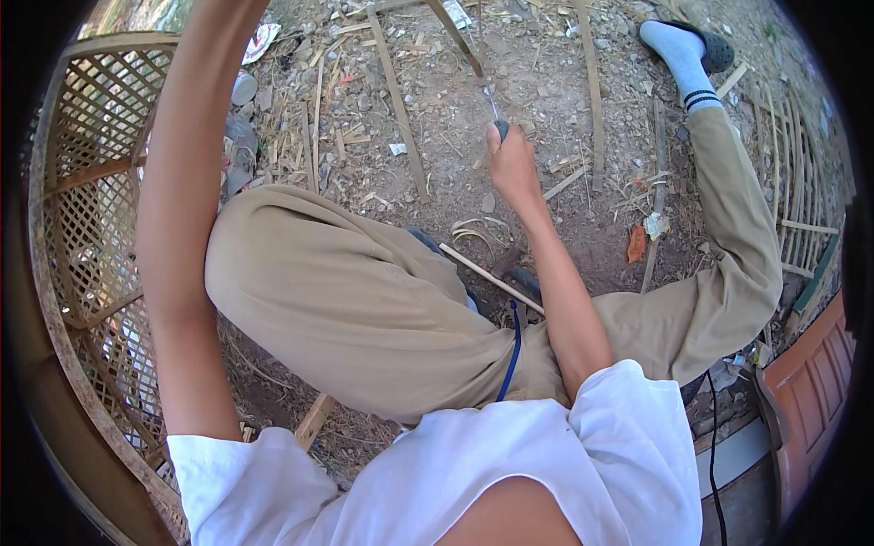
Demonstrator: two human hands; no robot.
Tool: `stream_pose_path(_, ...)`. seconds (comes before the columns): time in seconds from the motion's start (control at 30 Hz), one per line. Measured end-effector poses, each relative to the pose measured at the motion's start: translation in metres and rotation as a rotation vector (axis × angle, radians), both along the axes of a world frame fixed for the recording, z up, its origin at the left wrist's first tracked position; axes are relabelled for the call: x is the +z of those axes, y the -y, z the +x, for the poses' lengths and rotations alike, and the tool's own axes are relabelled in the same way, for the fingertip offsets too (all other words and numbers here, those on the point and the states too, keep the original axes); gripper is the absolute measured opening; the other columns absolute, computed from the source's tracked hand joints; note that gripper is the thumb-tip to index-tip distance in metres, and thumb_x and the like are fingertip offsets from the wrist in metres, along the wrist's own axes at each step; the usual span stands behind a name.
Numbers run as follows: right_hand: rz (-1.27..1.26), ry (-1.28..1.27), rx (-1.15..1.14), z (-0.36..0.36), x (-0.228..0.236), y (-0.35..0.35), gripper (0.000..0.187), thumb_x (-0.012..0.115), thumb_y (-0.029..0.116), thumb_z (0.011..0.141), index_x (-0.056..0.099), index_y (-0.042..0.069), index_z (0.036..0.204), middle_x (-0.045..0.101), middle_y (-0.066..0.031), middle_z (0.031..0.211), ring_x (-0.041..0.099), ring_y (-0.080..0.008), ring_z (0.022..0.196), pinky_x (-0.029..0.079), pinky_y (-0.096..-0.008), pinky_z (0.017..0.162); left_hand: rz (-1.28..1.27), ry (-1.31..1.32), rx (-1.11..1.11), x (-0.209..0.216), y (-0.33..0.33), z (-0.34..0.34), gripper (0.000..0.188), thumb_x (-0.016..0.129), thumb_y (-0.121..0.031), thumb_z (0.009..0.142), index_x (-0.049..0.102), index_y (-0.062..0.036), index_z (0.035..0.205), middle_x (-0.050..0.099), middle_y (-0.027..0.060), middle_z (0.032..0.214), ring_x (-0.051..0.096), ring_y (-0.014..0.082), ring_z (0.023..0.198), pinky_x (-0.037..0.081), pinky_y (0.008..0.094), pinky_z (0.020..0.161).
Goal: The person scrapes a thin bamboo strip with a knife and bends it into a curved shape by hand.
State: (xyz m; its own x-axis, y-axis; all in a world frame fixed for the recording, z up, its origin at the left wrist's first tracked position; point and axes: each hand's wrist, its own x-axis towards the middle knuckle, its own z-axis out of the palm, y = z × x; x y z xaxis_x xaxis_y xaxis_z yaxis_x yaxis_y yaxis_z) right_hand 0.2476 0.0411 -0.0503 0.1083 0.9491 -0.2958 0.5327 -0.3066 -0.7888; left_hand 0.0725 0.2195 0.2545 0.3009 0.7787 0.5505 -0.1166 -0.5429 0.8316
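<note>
My right hand [514,166] is closed around the dark handle of a screwdriver-like tool [495,111]. Its thin metal shaft points away from me; the exact shape of its tip is too small to tell. Just beyond the tip is the lower end of a brown wooden strip [455,36], which runs out past the top edge. Whether tool and strip touch, I cannot tell. My left forearm [196,136] stretches up past my bent knee, and the left hand lies beyond the top edge of the view. A pale thin stick [492,279] lies between my legs, under my right forearm.
A wooden lattice panel [96,246] stands on the left. Several wooden strips, such as one long strip [398,105], lie on the littered ground [455,164]. Slatted pieces [794,173] and a reddish-brown moulded panel [810,387] are on the right, near a black cable [713,455].
</note>
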Motion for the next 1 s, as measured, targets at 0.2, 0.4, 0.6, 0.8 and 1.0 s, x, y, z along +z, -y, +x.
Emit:
stream_pose_path(0.2,0.053,-0.033,0.001,-0.007,0.022,0.004,0.04,0.055,0.031,0.106,0.057,-0.008,0.104,0.067,-0.0321,0.077,0.067,-0.0534,0.081,0.05,-0.0596,0.069,0.017,-0.044,0.075,0.002,0.013,0.006,0.053,0.049,-0.036,0.11,0.032,-0.0193,0.062,0.024,-0.0086,0.051,0.02,0.0051,0.042,0.017,0.0252,0.039)
stream_pose_path(0.4,0.231,-0.173,0.041,-0.019,0.085,-0.002,0.039,0.056,0.032,0.105,0.054,-0.007,0.105,0.066,-0.0309,0.073,0.066,-0.0532,0.074,0.048,-0.0598,0.065,-0.177,0.108,-0.048,-0.018,-0.012,-0.024,0.054,0.049,-0.035,0.11,0.032,-0.0191,0.062,0.024,-0.0079,0.051,0.02,0.0053,0.041,0.017,0.0252,0.038)
stream_pose_path(0.6,0.069,0.008,0.001,-0.001,-0.031,0.028,0.041,0.056,0.033,0.105,0.052,-0.007,0.112,0.068,-0.0337,0.083,0.067,-0.0546,0.082,0.051,-0.0611,0.073,-0.067,-0.013,0.148,0.0,0.014,-0.005,0.054,0.048,-0.035,0.111,0.03,-0.0187,0.062,0.023,-0.0072,0.051,0.02,0.0059,0.041,0.017,0.0256,0.038)
stream_pose_path(0.8,-0.028,0.104,0.017,0.004,-0.031,0.032,0.043,0.056,0.035,0.104,0.054,-0.007,0.114,0.069,-0.0356,0.092,0.067,-0.0549,0.09,0.053,-0.0614,0.082,-0.137,0.164,0.268,0.008,0.018,-0.035,0.051,0.046,-0.031,0.11,0.029,-0.0185,0.064,0.022,-0.0065,0.052,0.019,0.0075,0.04,0.017,0.0263,0.037)
stream_pose_path(1.0,0.011,0.184,0.055,0.028,-0.021,0.037,0.041,0.063,0.034,0.1,0.056,-0.004,0.112,0.07,-0.0335,0.091,0.069,-0.0518,0.091,0.054,-0.0589,0.081,-0.12,0.252,0.326,0.077,0.055,-0.072,0.047,0.045,-0.024,0.108,0.028,-0.0136,0.066,0.02,-0.0023,0.059,0.02,0.0102,0.054,0.019,0.0281,0.049)
